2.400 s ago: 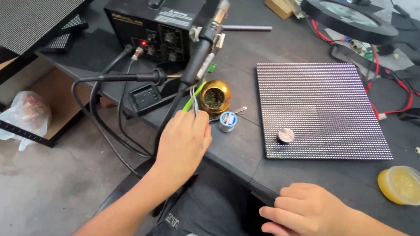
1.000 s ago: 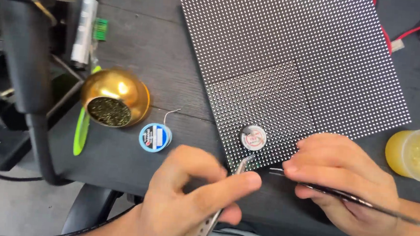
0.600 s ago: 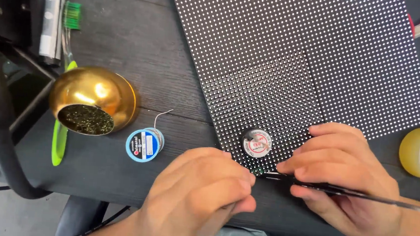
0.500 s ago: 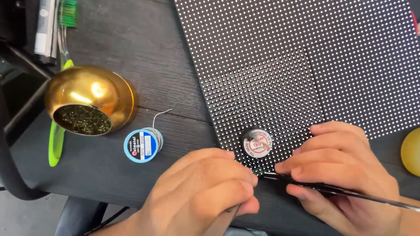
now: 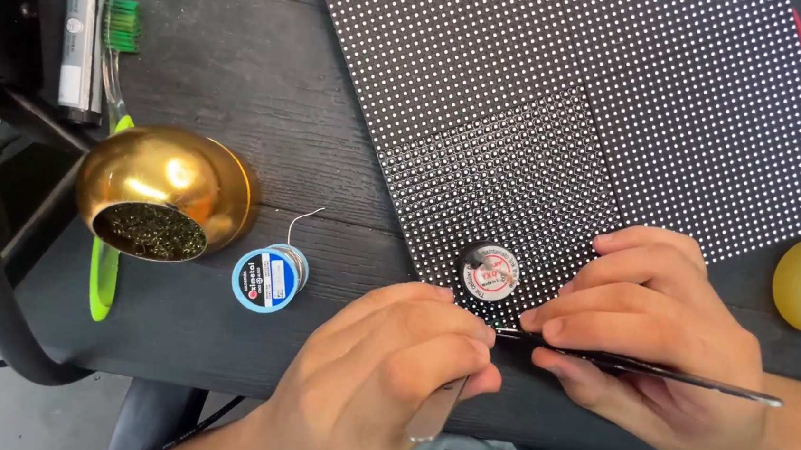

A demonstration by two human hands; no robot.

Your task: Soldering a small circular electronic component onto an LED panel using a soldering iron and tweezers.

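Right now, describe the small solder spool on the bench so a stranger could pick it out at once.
Start at the big dotted LED panel on the dark workbench. Left of its near corner sits a gold bowl-shaped tip cleaner; the solder spool lies between them, just beyond the left hand. It alone has blue rims and a loose wire curling up.

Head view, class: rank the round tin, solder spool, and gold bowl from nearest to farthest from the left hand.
From the left hand:
1. Round tin, just beyond the fingertips, on the panel edge.
2. Solder spool, to its left.
3. Gold bowl, farther left.
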